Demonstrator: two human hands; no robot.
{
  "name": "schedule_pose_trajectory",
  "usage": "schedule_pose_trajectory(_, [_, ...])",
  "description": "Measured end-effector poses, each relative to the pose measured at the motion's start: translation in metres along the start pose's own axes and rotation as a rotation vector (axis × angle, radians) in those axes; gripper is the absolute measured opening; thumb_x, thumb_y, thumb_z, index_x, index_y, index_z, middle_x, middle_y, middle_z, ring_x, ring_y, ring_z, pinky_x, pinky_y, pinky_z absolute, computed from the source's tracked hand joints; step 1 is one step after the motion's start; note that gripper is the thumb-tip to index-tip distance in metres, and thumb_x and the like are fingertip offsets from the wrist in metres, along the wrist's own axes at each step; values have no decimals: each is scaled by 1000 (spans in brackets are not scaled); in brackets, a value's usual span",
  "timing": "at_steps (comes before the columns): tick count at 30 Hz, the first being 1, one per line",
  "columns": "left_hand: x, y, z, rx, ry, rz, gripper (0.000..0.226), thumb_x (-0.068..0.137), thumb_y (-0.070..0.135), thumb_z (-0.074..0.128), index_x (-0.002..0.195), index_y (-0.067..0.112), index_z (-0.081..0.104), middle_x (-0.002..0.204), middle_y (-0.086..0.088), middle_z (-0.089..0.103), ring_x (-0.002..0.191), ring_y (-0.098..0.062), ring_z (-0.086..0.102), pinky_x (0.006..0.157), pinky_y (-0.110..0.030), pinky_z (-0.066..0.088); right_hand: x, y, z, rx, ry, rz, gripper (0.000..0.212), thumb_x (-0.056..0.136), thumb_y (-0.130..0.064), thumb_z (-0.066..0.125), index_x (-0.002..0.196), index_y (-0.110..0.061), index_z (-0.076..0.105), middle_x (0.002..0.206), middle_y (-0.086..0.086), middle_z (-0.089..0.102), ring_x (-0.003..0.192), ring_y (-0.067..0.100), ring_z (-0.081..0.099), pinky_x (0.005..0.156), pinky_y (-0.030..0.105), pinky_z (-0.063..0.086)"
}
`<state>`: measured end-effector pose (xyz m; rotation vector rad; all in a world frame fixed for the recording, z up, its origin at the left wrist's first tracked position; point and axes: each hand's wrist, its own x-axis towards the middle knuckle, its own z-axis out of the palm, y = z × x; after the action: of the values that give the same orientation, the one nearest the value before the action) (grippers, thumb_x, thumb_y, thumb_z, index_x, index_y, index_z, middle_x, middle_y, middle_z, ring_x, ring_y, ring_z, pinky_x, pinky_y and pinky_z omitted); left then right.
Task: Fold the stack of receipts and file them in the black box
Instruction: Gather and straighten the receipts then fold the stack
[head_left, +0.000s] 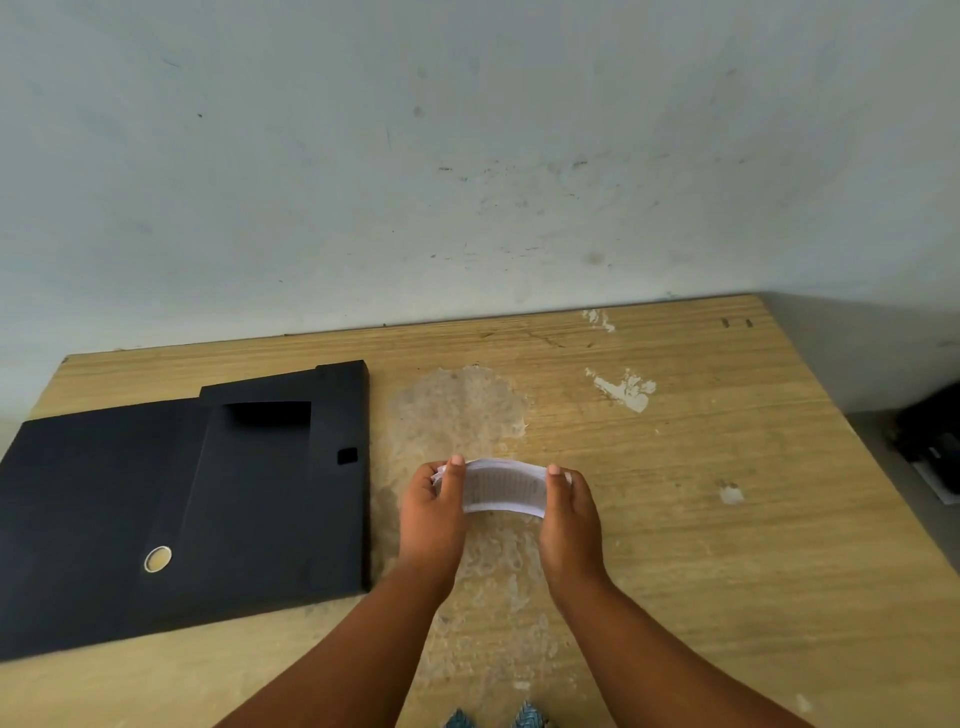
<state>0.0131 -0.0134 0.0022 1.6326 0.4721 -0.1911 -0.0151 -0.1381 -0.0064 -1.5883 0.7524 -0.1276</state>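
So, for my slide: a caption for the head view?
Both hands bow a stack of receipts beside a black box.

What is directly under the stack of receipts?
Under the stack of receipts, bowed between both hands, lies the worn patch of the wooden table. Whether it touches is hidden.

The box (182, 499) lies on the table (701, 467), left of the receipts (504, 486) apparently held above it.
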Motion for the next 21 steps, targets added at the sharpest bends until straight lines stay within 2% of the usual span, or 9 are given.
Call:
schedule_pose_trajectory(4, [-3,2,1,-52,5,16,32,104,44,52,100,17,69,95,-2,67,87,-14,61,69,-27,44,-1,-3,-1,36,15,-12,26,104,-39,40,89,-30,60,89,-5,65,83,9,60,66,26,42])
schedule_pose_trajectory(8, [-3,0,2,3,-15,35,29,105,43,50,100,21,69,97,-2,68,91,-15,62,69,-26,45,0,-3,0,-10,24,9,27,104,-40,39,86,-32,57,88,-6,64,82,9,60,64,27,42])
schedule_pose_trajectory(12, [-4,-2,3,26,-18,56,28,106,43,48,100,24,68,98,1,69,93,-14,63,69,-26,45,1,-2,0,10,30,16,29,104,-40,39,96,-22,61,88,-5,64,81,9,60,63,26,40])
schedule_pose_trajectory(15, [-4,-2,3,61,-34,52,29,106,44,46,102,25,68,99,1,68,94,-13,62,70,-25,45,1,0,0,-28,28,-9,29,104,-39,37,98,-22,60,87,-6,63,80,8,59,63,25,40])
schedule_pose_trajectory(18, [-5,-2,-1,5,-110,49,28,105,44,50,104,23,68,101,0,67,95,-13,60,73,-26,44,2,0,-6,38,-46,25,27,103,-42,39,103,-24,60,95,-6,63,89,11,60,69,28,42])
schedule_pose_trajectory(21, [-6,-3,-8,-14,-222,89,20,92,36,61,108,25,65,105,-1,68,97,-15,65,75,-24,50,1,-1,-15,54,-165,0,20,94,-40,52,107,-27,59,102,-6,66,94,7,63,72,24,44])
